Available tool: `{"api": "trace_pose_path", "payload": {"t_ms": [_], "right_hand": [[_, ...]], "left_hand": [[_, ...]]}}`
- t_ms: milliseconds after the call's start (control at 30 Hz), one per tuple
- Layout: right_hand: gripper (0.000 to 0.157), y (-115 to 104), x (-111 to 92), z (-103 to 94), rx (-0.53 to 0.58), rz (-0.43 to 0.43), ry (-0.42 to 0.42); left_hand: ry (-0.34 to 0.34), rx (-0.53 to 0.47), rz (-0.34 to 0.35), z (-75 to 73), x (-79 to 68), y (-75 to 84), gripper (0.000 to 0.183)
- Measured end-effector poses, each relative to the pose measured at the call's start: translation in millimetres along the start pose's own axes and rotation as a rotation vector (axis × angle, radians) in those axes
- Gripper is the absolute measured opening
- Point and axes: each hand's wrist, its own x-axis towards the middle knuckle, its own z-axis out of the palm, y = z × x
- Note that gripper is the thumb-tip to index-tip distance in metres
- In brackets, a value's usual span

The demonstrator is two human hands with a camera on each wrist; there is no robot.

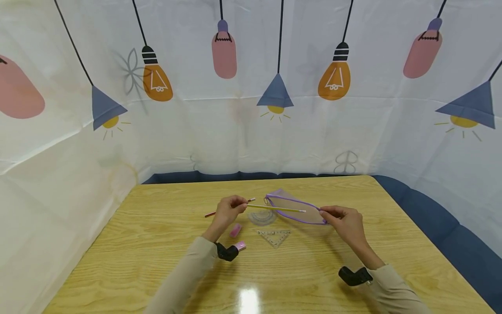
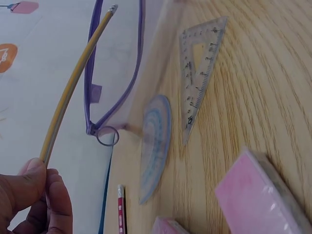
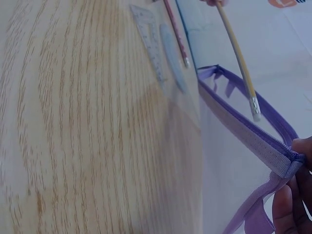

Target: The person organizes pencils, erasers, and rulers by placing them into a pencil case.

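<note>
Our left hand [image 1: 228,210] pinches a long, slim yellow pencil [image 1: 274,208] near one end, thumb and fingers together on the shaft, and we hold it raised above the tabletop. Our right hand [image 1: 345,220] grips the corner of a see-through pouch with purple zipper edging [image 3: 243,134], thumb and fingers clamped on its trim. We see the pouch's mouth spread wide, and the pencil's metal-banded, white-tipped end pointing across that opening; we cannot tell whether the tip is inside or only above it. Beneath the pencil, near the pouch, we have a clear half-round plastic protractor [image 1: 262,218], and on our side of it lies a clear triangular plastic set square [image 2: 195,92]. Behind our left hand lies a red pencil with a pale end [image 1: 209,214], partly hidden by the fingers in the head view. To the left of the set square we see two small pink rectangular blocks [image 1: 235,230], apart from each other, all on the yellowish wood-grained tabletop [image 1: 157,261].
</note>
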Motion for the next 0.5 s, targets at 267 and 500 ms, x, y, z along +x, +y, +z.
{"api": "trace_pose_path", "payload": {"t_ms": [267, 500], "right_hand": [[0.017, 0, 0, 0.3, 0.004, -0.001, -0.002], [0.017, -2, 0, 0.8, -0.003, 0.003, 0.001]], "left_hand": [[-0.017, -0.059, -0.036, 10.1, 3.2, -1.2, 0.010], [-0.041, -0.070, -0.054, 19.1, 4.7, -0.8, 0.006]]}}
